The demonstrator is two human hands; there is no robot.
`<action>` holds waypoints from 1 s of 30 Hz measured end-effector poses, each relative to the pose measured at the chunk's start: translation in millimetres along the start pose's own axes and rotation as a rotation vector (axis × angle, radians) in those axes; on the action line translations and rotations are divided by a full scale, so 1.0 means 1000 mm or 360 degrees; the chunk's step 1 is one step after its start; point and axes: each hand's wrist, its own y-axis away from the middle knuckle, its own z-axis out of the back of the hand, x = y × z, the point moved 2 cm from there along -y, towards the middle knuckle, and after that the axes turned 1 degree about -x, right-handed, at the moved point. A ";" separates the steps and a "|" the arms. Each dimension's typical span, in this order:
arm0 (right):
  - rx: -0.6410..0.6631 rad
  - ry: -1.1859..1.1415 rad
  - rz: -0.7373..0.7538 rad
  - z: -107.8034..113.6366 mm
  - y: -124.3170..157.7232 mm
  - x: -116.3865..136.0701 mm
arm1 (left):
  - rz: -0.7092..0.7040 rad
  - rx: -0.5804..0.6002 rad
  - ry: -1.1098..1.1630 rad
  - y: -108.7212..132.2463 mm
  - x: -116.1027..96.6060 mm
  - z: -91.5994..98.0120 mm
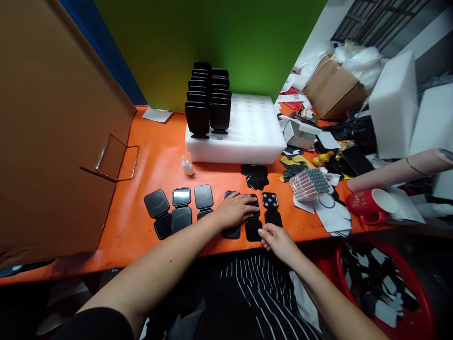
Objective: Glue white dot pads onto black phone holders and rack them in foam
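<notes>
Several black hinged folding cases lie opened out in a row along the orange table's front edge. My left hand (235,209) rests palm down with its fingers stretched over the upper half of one folding case (254,230). Thumb and fingers of my right hand (276,240) are pinched together at the right edge of that case's lower half; whatever is between them is too small to make out. To the right lies another case (270,200) with pale round dots on its upper half. Farther left, one case (181,196) has a shiny upper face. Black thin cut-outs (256,176) are piled behind.
A white foam block (233,153) holds upright black cases at the back. Nearby stands a small white dropper bottle (187,166). A wire stand (118,163) is at left, a red mug (371,205) and clutter at right, and a red tub (423,288) of scraps below.
</notes>
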 end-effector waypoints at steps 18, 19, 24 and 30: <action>-0.0038 0.0347 -0.0014 0.001 -0.008 0.001 | 0.0024 -0.0055 0.0037 0.000 0.002 -0.005; -0.0038 0.0388 0.0011 0.002 -0.009 0.001 | 0.0025 -0.0053 0.0039 0.000 0.002 -0.005; 0.0038 0.0488 0.0058 0.007 -0.011 0.003 | 0.0028 -0.0043 0.0043 0.000 0.002 -0.004; 0.0149 0.0455 0.0031 0.008 -0.010 0.007 | 0.0037 -0.0031 0.0046 0.000 0.001 -0.003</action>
